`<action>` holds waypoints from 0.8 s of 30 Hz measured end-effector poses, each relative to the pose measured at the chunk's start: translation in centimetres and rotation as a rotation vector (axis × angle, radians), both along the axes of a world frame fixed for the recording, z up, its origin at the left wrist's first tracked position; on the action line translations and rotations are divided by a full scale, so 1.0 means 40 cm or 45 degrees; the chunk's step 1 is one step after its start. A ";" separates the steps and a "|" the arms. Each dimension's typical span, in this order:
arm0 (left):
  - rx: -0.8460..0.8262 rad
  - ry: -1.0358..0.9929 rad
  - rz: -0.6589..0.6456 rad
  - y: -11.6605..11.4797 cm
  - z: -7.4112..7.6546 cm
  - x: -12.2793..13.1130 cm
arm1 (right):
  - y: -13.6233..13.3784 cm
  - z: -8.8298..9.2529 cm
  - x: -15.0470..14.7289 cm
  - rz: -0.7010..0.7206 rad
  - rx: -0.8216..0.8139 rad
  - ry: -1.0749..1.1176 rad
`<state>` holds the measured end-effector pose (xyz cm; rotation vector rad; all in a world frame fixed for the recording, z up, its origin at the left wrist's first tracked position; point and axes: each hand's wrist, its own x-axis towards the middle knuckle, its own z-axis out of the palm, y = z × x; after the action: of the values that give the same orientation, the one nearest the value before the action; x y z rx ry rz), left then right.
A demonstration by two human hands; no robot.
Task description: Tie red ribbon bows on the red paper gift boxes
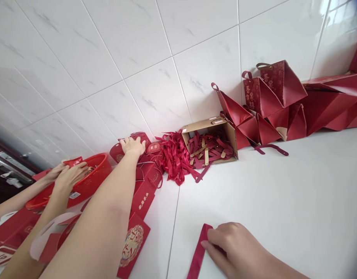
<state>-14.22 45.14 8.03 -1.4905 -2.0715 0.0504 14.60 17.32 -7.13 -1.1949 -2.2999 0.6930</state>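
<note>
On the left, my left hand [133,146] is stretched far out toward the wall. Its fingers are spread and rest on a small red gift box [142,136]; no firm grip shows. My right hand [233,248] is closed low on the white table, pinching a flat dark-red ribbon [198,252] that runs down out of view. Beyond it lie a heap of crimson ribbons [176,157] and a cardboard box [235,141] on its side, filled with dark-red and tan strap pieces [206,149]. Red gift boxes [145,199] stand beneath my left forearm.
Folded dark-red triangular boxes [262,97] with loop handles are stacked along the tiled wall. One loose strap [271,148] lies before them. At left, another person's hands [70,174] hold a red packet [73,161] over a red plastic basin [101,166].
</note>
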 end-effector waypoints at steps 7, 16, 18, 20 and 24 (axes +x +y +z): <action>0.009 0.137 -0.034 -0.013 -0.007 0.011 | -0.003 -0.001 -0.003 -0.015 -0.001 -0.004; -0.113 0.024 0.043 -0.012 0.038 -0.006 | -0.001 -0.002 -0.006 -0.025 0.071 -0.017; -0.086 -0.027 0.075 -0.025 0.047 -0.011 | 0.000 -0.005 -0.006 -0.023 0.086 -0.019; -0.030 -0.047 0.066 -0.047 0.064 -0.014 | 0.001 -0.007 -0.006 -0.028 0.101 -0.005; 0.111 0.033 -0.037 -0.112 0.144 -0.004 | -0.002 -0.007 -0.003 -0.039 0.107 0.039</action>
<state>-14.39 40.64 13.79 -1.4596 -2.0049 -0.0314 14.50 17.22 -7.42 -1.1709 -2.2574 0.5939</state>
